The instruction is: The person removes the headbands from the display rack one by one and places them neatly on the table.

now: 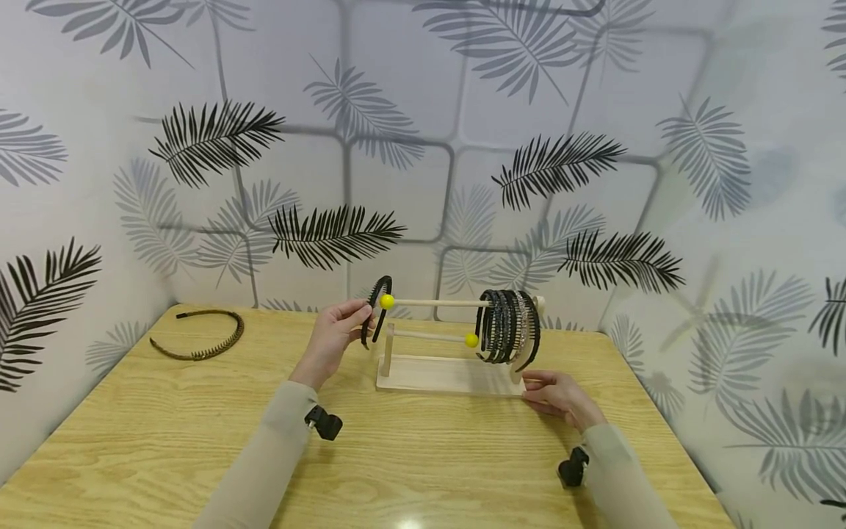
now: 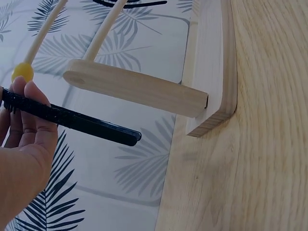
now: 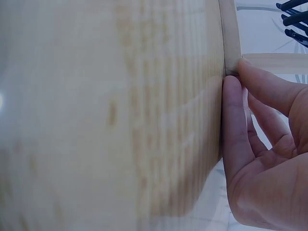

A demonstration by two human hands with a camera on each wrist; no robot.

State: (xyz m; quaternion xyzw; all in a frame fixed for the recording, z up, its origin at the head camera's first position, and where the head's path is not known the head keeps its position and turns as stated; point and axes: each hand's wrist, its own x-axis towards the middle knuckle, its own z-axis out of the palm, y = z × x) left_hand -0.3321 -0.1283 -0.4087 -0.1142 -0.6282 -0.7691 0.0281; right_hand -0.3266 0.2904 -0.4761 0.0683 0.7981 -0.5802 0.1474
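Pinching a black headband (image 2: pixel 96 126) with the left hand (image 1: pixel 330 339), close by the yellow knob (image 1: pixel 387 301) ending the upper rod (image 1: pixel 436 303); around the knob or only beside it, cannot tell. Pinching a base corner of the wooden stand (image 1: pixel 436 375) with the right hand (image 1: pixel 558 397). Right of the left-hand grip, hung on that rod, bunched headbands (image 1: pixel 509 327); left of it, well apart, a loose headband (image 1: pixel 239 334) on the table (image 1: pixel 396 463). Could catch on the knob if tilted, or drag the stand if weakly braced.
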